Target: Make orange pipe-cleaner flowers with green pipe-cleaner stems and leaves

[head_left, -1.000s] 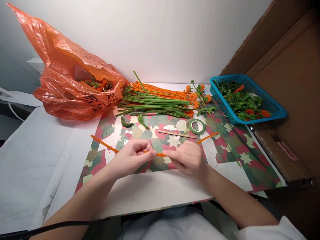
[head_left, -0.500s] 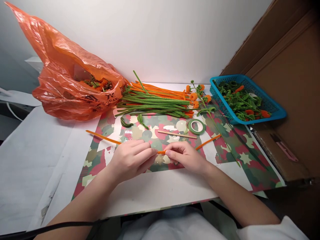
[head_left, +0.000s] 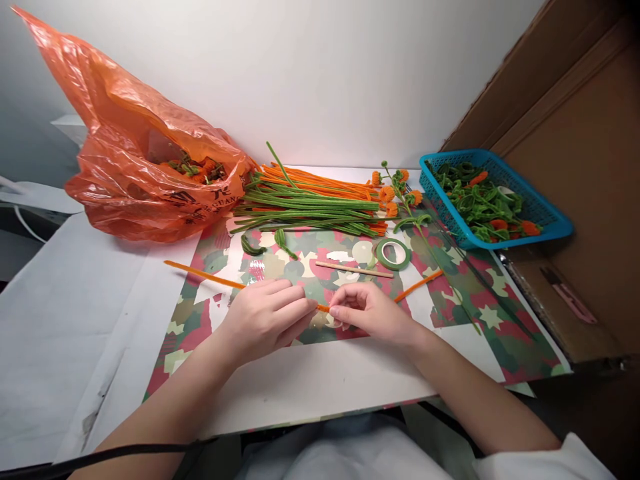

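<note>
An orange pipe cleaner (head_left: 205,274) stretches sideways through both hands, low over the patterned mat. My left hand (head_left: 270,313) is closed on it, palm down, and its left end sticks out past the knuckles. Close by on the right, my right hand (head_left: 367,312) pinches it between thumb and fingers. A short orange piece shows between the fingertips, and the other end comes out behind my right hand. Just beyond the hands lie a thin wooden stick (head_left: 354,269) and a roll of green tape (head_left: 407,254).
Green and orange pipe cleaners (head_left: 310,200) lie at the back, with two green leaf shapes (head_left: 281,245) in front. An orange plastic bag (head_left: 125,193) stands left. Right are an orange-flowered stem (head_left: 430,247), a blue basket (head_left: 547,235) of green pieces and a pink cutter (head_left: 575,301).
The left end of the orange pipe cleaner has shifted slightly further left. The piece between my fingertips sits slightly lower; both hands have barely moved.
</note>
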